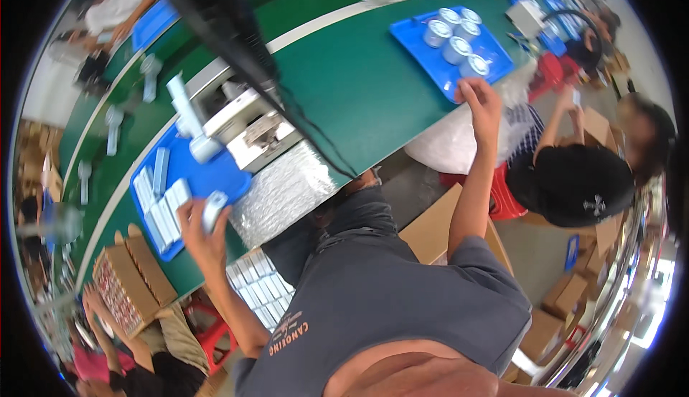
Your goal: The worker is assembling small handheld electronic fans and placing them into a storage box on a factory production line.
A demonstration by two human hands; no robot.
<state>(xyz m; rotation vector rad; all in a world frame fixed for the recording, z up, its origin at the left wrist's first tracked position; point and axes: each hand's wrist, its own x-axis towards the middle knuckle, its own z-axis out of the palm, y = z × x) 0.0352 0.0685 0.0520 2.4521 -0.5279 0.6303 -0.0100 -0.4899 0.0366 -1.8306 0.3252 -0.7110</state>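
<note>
Holding: one small pale-blue part (pixel 213 210), pinched between thumb and fingers of my left hand (pixel 203 243), at the near edge of the left blue tray (pixel 228 180). On that tray: pale-blue blocks (pixel 163 218). My right hand (pixel 479 101): fingers curled toward the thumb, by the near corner of the right blue tray (pixel 410 35); whether pinching anything, I cannot tell. Aboard: round containers (pixel 457 50).

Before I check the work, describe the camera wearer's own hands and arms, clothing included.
The left hand and right hand wear no gloves, and no watch or strap shows; blur hides whether there are rings. Short charcoal-grey sleeves leave the forearms uncovered. They belong to a matching shirt with a small pale-orange print.
</note>
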